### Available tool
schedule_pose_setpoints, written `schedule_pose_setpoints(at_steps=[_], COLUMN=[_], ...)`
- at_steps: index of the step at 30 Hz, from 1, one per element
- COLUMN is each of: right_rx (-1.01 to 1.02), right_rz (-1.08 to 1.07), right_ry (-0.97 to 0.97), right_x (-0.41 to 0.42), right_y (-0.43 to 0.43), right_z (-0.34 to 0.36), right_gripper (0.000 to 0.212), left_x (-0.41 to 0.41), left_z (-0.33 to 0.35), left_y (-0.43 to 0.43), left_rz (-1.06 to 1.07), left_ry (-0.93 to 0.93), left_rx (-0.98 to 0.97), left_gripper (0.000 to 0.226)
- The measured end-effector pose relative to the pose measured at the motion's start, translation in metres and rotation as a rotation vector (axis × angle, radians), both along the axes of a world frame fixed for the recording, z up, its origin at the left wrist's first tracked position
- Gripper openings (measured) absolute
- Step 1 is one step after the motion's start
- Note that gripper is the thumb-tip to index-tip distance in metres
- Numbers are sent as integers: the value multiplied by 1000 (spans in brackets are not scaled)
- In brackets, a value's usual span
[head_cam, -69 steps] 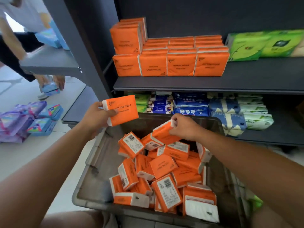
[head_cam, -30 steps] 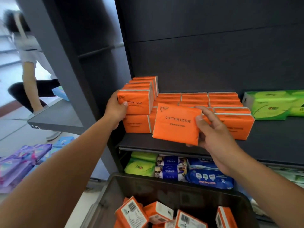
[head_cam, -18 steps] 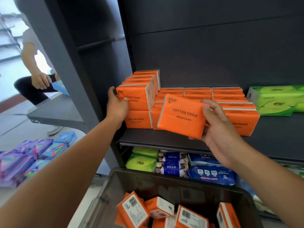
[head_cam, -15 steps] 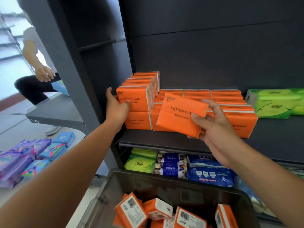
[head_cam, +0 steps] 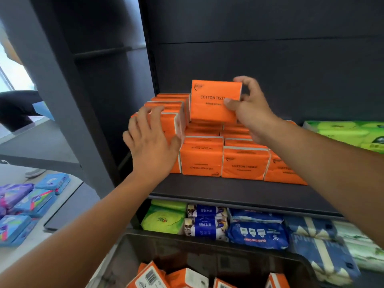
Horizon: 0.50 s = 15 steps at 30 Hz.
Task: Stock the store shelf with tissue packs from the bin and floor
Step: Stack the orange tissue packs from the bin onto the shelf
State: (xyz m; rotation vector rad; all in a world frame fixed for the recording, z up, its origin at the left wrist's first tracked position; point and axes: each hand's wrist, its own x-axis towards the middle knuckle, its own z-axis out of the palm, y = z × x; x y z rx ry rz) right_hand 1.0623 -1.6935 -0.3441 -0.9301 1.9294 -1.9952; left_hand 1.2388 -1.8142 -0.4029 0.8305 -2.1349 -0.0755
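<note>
The head view looks at a dark shelf (head_cam: 228,190) in a store. The right hand (head_cam: 249,109) holds one orange pack (head_cam: 212,100) upright, with the thumb on the front and the fingers curled over the top right corner. The pack is up above the low rows (head_cam: 243,165) of orange packs on the shelf, just beside the tall pile (head_cam: 172,100) on the left. I think it is held high so it can go down on the low rows and start a new layer there. The left hand (head_cam: 151,142) is flat and open, with its fingers spread, and it presses on the front of the tall pile. It holds nothing. That push likely stops the tall pile from tipping while the new pack goes in next to it. The front packs stand with their faces out so shoppers can read them, though some are upside down. Green packs (head_cam: 342,132) sit further right on the same shelf. Below, the dark bin (head_cam: 207,244) has more bin packs (head_cam: 149,277) in orange, so there is more to stock. Blue and purple floor packs (head_cam: 31,202) lie at the left.
</note>
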Motion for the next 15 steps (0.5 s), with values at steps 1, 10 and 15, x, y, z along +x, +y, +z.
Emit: schedule_pose_setpoints(at_steps=[1,10,15], right_rx=[-1,126,166], right_rz=[-26,-151,-202], right_ry=[25,151,344], right_x=[-7,-69,-79], right_y=[-8,-72,-99], right_z=[1,-26,-49], right_gripper=[44,40,43], left_x=[-3,-27,-34], left_z=[1,-12,-25], left_y=[0,14,17], left_rz=[4,-110,-128], left_ry=[-24,-173,-205], left_rx=[-41,-312,-410], left_gripper=[71,56,53])
